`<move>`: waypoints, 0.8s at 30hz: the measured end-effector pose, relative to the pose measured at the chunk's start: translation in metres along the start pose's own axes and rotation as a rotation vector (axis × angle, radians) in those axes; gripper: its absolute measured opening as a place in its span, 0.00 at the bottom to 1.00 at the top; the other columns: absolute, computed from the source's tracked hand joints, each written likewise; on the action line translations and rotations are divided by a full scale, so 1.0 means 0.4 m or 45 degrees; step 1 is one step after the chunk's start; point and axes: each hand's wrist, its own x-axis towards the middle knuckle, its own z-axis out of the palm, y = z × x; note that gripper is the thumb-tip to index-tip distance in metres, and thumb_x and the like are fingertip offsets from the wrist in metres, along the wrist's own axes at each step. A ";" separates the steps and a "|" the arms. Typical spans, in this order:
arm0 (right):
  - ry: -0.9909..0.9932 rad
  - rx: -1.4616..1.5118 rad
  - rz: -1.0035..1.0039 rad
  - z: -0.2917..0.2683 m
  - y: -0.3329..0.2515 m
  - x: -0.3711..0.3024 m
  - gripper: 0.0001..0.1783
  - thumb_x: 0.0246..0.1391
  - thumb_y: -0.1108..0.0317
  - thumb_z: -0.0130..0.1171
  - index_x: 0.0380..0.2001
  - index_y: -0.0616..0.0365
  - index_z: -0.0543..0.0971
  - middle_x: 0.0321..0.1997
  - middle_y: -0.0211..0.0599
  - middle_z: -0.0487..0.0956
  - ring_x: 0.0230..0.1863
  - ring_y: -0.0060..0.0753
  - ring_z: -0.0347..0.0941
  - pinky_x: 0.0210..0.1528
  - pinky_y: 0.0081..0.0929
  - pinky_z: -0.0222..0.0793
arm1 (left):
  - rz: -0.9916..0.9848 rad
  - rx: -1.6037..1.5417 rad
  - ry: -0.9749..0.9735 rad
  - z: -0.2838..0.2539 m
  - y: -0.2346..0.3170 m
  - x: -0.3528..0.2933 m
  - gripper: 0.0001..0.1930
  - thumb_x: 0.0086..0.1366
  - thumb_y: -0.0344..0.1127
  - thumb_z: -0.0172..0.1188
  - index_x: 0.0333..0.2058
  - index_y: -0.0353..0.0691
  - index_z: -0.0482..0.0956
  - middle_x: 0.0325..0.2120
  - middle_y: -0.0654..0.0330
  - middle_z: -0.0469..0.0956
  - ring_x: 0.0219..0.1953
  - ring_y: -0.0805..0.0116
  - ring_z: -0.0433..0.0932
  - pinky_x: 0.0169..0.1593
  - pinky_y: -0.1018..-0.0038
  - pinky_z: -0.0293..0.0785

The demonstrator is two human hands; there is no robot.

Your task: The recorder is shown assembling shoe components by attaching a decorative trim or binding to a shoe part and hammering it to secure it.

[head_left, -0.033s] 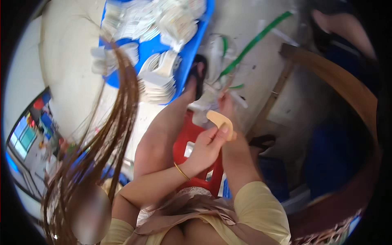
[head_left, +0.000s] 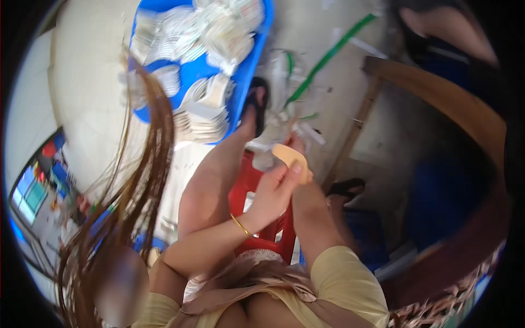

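Note:
My left hand is closed on a tan, curved flat piece, thumb on top and fingers beneath. It looks like an insole part. Beyond it, partly covered by this piece, is my right hand, small and blurred. Its fingers seem curled, and a thin tan stick-like thing stands out from it; I cannot make out what it is. At the far left, a blue tray bears stacks of white insole-like pieces, with more bundled pieces behind them.
A red plastic stool is between my legs. Green strip and white scraps litter the floor near my sandalled foot. A wooden-edged curved frame rises on the right, beside a blue crate. Strands of hair hang at the left.
The view has shifted slightly, so the tray and floor strips appear further left and higher. The tan piece stays in my left hand and now overlaps my right hand.

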 end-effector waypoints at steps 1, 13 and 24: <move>-0.022 0.070 0.130 -0.038 -0.007 -0.075 0.09 0.56 0.63 0.50 0.24 0.50 0.75 0.17 0.24 0.68 0.18 0.21 0.62 0.20 0.21 0.59 | 0.056 0.044 -0.002 0.029 0.007 0.012 0.19 0.71 0.44 0.43 0.40 0.33 0.76 0.33 0.62 0.78 0.40 0.77 0.73 0.48 0.78 0.67; -0.177 -1.149 -1.125 -0.017 -0.146 -1.345 0.08 0.50 0.67 0.63 0.26 0.60 0.78 0.27 0.34 0.74 0.29 0.25 0.71 0.33 0.21 0.66 | 0.913 0.805 -0.036 0.105 -0.114 -0.146 0.17 0.68 0.43 0.48 0.31 0.33 0.73 0.18 0.62 0.72 0.14 0.74 0.70 0.18 0.75 0.67; 1.082 -1.696 -2.201 -0.257 -0.368 -1.874 0.19 0.52 0.68 0.58 0.48 0.55 0.72 0.45 0.39 0.73 0.38 0.32 0.74 0.42 0.29 0.69 | 0.112 1.326 -1.202 0.494 -0.276 -0.890 0.12 0.67 0.43 0.51 0.32 0.39 0.73 0.18 0.67 0.70 0.17 0.78 0.69 0.24 0.79 0.71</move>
